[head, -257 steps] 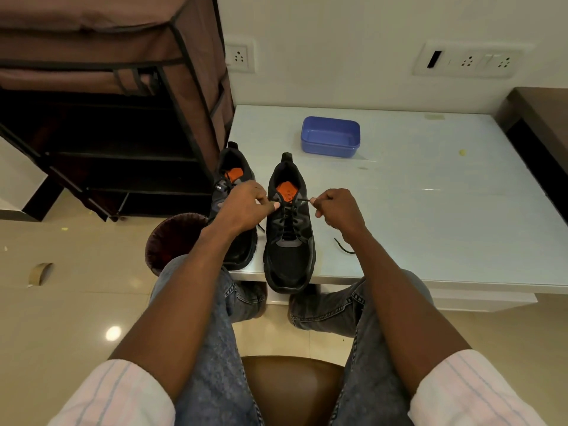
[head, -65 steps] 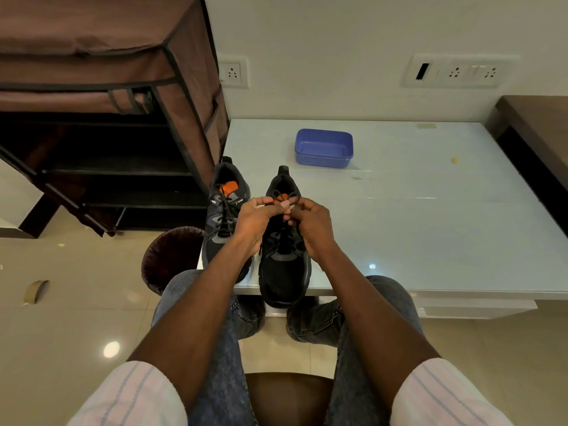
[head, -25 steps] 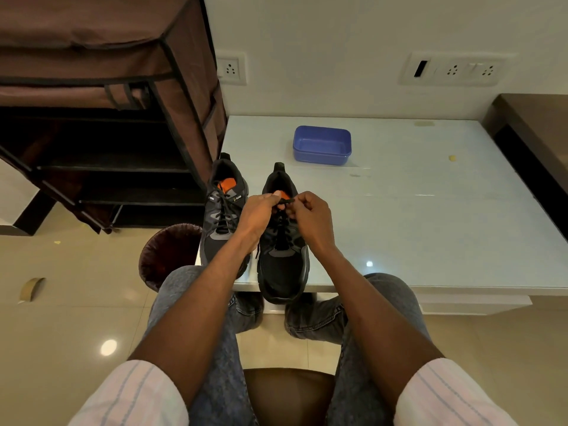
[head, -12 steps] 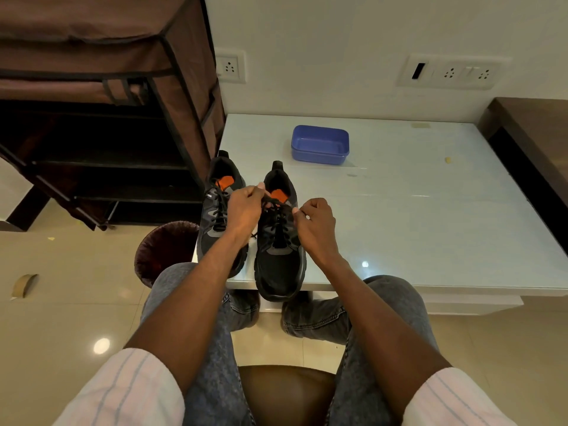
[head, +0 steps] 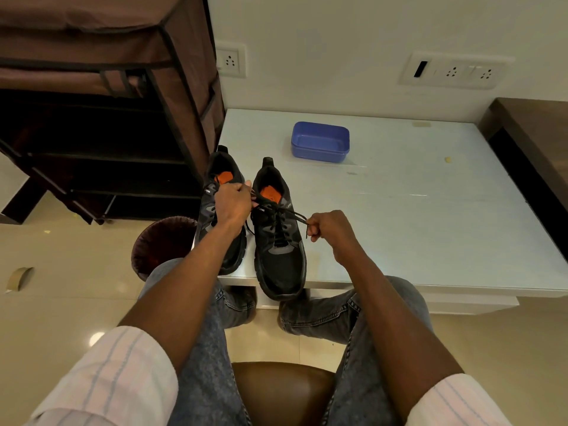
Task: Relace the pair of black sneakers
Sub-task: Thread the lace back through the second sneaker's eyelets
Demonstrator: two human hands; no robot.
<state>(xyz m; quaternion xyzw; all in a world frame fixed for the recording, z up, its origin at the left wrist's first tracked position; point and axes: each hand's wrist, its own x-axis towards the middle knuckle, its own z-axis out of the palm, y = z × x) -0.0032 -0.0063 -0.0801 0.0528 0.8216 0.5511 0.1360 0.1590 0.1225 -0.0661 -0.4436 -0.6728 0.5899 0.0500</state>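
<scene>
1. Two hands work at the near left corner of the tabletop [head: 430, 229]. Half a second ago they were close together over the shoe's tongue; now they are drawn apart, with the lace pulled taut between them.
2. The right hand [head: 330, 232] has moved out to the right of the shoe and toward the near edge. It is closed in a fist, pinching one end of the black lace [head: 289, 214].
3. The left hand [head: 233, 204] has shifted to the gap between the two shoes, fingers closed around the other end of the same lace.
4. Two black sneakers stand side by side, toes toward the person. The right sneaker [head: 278, 241], the one being laced, overhangs the near edge with its toe. The left sneaker [head: 219, 210] sits at the left edge, partly hidden behind the left hand and forearm. Neither has moved since the earlier frame.
5. One blue container [head: 319, 142] lies farther back on the tabletop, well apart from the sneakers, in the same spot as before.
6. One dark bin [head: 159, 244] stands on the floor by the left edge.
</scene>
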